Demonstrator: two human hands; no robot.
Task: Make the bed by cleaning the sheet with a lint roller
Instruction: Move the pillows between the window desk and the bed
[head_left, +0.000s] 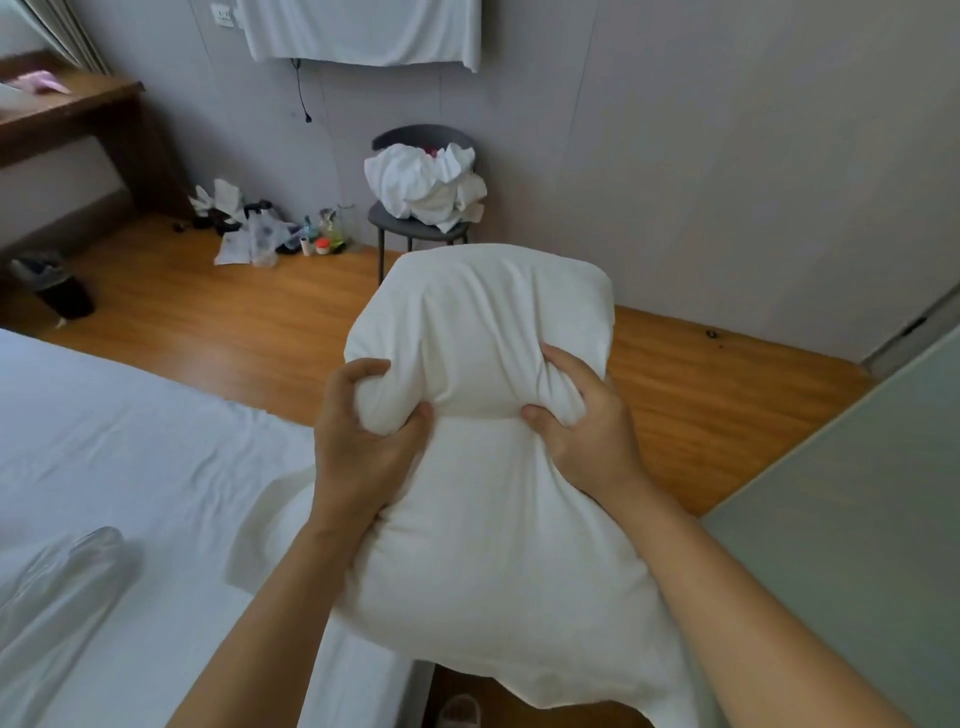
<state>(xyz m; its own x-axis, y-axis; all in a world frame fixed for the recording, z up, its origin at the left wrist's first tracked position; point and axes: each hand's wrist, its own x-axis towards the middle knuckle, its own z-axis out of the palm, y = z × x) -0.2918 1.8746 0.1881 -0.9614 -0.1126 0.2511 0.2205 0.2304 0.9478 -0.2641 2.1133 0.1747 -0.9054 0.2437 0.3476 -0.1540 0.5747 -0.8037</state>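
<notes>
I held the pillow (483, 467) in the middle of the frame with both hands: my left hand (363, 436) and my right hand (582, 431) each clenched a fold of it, equally near. Its long axis ran from the lower frame up and away from me, over the floor beside the sheet (130, 467) at lower left. I judged that the lint roller was perhaps the small white cylinder (305, 245) on the floor at upper left, but I could not tell.

Two bare forearms and hands, sleeveless in view.
No rings, watch or gloves on left hand (363, 441) or right hand (587, 426); short nails; light-coloured slipper (457, 709) on one foot below.
</notes>
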